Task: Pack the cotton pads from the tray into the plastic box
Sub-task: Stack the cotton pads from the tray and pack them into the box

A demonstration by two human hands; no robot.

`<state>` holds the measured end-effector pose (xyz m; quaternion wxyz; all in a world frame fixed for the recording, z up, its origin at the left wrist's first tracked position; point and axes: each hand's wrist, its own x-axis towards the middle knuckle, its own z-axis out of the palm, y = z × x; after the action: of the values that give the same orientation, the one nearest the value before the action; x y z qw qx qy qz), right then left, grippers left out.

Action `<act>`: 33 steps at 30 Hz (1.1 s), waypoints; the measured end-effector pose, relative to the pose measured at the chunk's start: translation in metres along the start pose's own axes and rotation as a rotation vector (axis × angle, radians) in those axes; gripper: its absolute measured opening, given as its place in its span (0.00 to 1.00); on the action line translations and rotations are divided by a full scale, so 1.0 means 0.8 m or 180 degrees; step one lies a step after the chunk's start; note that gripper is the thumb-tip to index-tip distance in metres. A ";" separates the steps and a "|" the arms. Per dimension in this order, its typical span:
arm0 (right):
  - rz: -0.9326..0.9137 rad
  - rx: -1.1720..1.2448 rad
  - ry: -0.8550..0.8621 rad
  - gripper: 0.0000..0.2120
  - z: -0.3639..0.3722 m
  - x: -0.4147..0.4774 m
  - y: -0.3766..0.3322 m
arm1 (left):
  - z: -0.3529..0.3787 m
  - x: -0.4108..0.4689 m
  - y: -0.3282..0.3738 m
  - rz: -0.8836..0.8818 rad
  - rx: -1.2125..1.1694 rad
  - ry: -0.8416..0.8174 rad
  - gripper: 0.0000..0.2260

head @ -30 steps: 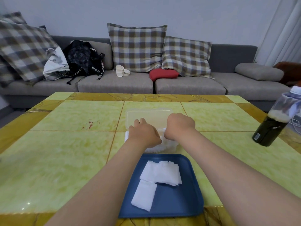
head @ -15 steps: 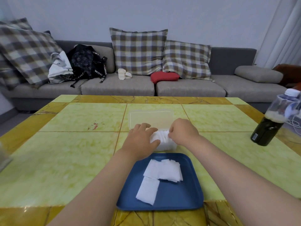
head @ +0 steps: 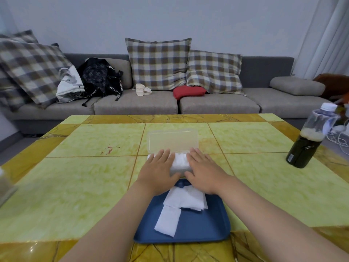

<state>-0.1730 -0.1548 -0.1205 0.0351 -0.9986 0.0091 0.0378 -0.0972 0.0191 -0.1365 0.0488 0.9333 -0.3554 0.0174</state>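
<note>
A clear plastic box (head: 178,170) sits on the table just beyond the blue tray (head: 192,227), its lid (head: 172,140) hinged open and lying back. White cotton pads (head: 181,160) fill the box. My left hand (head: 160,172) lies flat, fingers spread, over the box's left part. My right hand (head: 203,170) lies flat on its right part. Neither hand holds anything. On the tray lie more cotton pads: a loose pile (head: 187,199) and a single pad (head: 168,221) nearer me.
A dark bottle with a white cap (head: 309,140) stands at the table's right edge. A grey object (head: 5,188) shows at the left edge. Behind the yellow-green table (head: 85,176) is a grey sofa (head: 136,106) with pillows and bags.
Both hands have gone from closed fists over the box to flat, spread palms resting on the pads. The camera has tilted slightly.
</note>
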 end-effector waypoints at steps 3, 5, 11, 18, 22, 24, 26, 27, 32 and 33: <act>-0.0023 -0.0003 -0.0140 0.33 0.003 0.001 -0.005 | 0.000 0.005 0.000 0.0005 -0.0089 -0.0155 0.34; 0.0023 0.0085 -0.0105 0.32 -0.001 -0.001 -0.009 | -0.003 0.004 0.001 -0.0011 -0.0163 -0.0196 0.33; -0.0049 0.0558 0.0836 0.19 -0.030 -0.023 -0.018 | -0.023 -0.015 0.008 0.0082 -0.0636 0.0654 0.24; 0.0072 0.0845 0.0077 0.13 -0.032 -0.057 -0.032 | -0.033 -0.063 0.021 -0.0154 -0.1327 0.0216 0.12; 0.0187 0.0603 -0.0179 0.23 -0.026 -0.066 -0.035 | -0.024 -0.078 0.015 -0.0249 -0.1237 -0.0305 0.10; 0.0225 0.0576 -0.0337 0.27 -0.023 -0.069 -0.034 | -0.023 -0.078 0.017 -0.0347 -0.1382 -0.0351 0.10; 0.0220 0.0664 -0.0433 0.28 -0.022 -0.073 -0.033 | -0.022 -0.077 0.022 -0.0411 -0.1257 -0.0413 0.12; 0.0220 0.0703 -0.0437 0.28 -0.022 -0.074 -0.032 | -0.020 -0.074 0.024 -0.0414 -0.1082 -0.0466 0.13; 0.0237 0.0758 -0.0439 0.31 -0.026 -0.074 -0.029 | -0.013 -0.065 0.029 -0.0470 -0.1121 -0.0460 0.11; 0.0222 0.0751 -0.0456 0.32 -0.026 -0.073 -0.028 | -0.012 -0.064 0.029 -0.0507 -0.1306 -0.0424 0.09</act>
<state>-0.2293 -0.1327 -0.0939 0.1516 -0.9814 0.0456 0.1089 -0.1509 0.0364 -0.1282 0.2151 0.9280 -0.2791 -0.1207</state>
